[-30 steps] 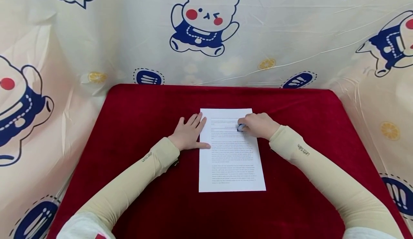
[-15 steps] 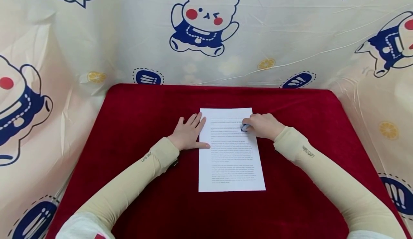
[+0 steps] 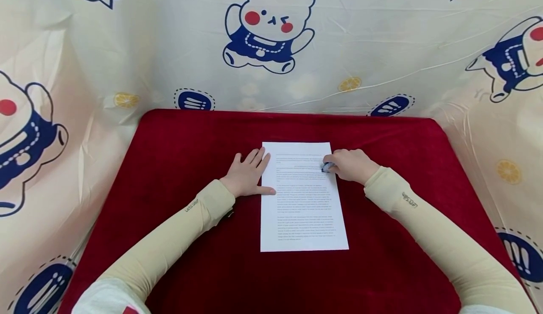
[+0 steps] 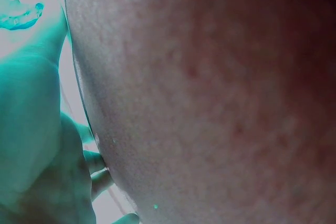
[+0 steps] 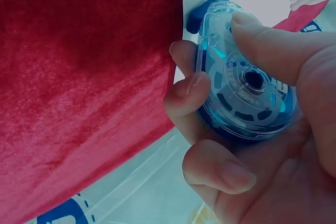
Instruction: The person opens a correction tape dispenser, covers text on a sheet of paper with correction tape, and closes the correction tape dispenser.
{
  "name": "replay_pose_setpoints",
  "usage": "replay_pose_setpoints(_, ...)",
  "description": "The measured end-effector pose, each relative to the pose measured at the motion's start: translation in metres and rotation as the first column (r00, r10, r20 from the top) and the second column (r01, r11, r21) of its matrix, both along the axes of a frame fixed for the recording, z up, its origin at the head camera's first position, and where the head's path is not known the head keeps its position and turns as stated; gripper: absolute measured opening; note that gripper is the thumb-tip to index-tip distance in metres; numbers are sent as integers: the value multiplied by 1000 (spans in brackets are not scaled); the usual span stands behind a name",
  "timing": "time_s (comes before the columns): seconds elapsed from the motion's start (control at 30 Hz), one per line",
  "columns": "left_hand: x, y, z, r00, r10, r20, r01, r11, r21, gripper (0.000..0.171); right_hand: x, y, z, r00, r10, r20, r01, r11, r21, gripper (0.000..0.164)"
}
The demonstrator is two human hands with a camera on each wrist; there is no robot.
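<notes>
A printed sheet of paper point(image 3: 303, 238) lies on the red cloth. My left hand point(image 3: 248, 175) rests on its left edge with the fingers spread, thumb over the margin. My right hand point(image 3: 354, 165) grips a correction tape dispenser point(image 3: 327, 167) near the sheet's upper right edge. Close up in the right wrist view, the dispenser point(image 5: 247, 82) is clear and blue with a round reel inside; thumb and curled fingers hold it, and its blue tip points at the paper. Most of the left wrist view is filled by a blurred close surface, with part of the left hand point(image 4: 42, 129) at its side.
A red velvet cloth point(image 3: 191, 139) covers the table. Pale curtains point(image 3: 169, 45) printed with cartoon bears hang behind and on both sides of it.
My right hand has slid to the right with the correction tape dispenser, from over the printed lines to the sheet's right edge. The left hand has stayed in place.
</notes>
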State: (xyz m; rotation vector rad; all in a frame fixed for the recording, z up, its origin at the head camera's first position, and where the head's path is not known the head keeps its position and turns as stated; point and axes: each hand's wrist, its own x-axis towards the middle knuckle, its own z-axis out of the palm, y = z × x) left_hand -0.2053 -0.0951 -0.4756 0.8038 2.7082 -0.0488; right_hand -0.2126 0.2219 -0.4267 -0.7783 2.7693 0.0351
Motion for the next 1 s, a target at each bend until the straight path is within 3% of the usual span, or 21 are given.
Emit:
replay_pose_setpoints(0.7,-1,-1,-2,1000,-2,-13,1,1000,-16,116,-1,12,0,1000,-21,5,21,1000,-2,27)
replay_pose_setpoints(0.9,2,-1,0,1000,-1,-2,1,1000,-7,115,2,19,-3,998,-34,48,37,997,-65,24)
replay_pose_setpoints(1.0,2,0,-2,1000,-1,-6,1,1000,3,114,3,24,-4,1000,-11,26,14,993,-118,24)
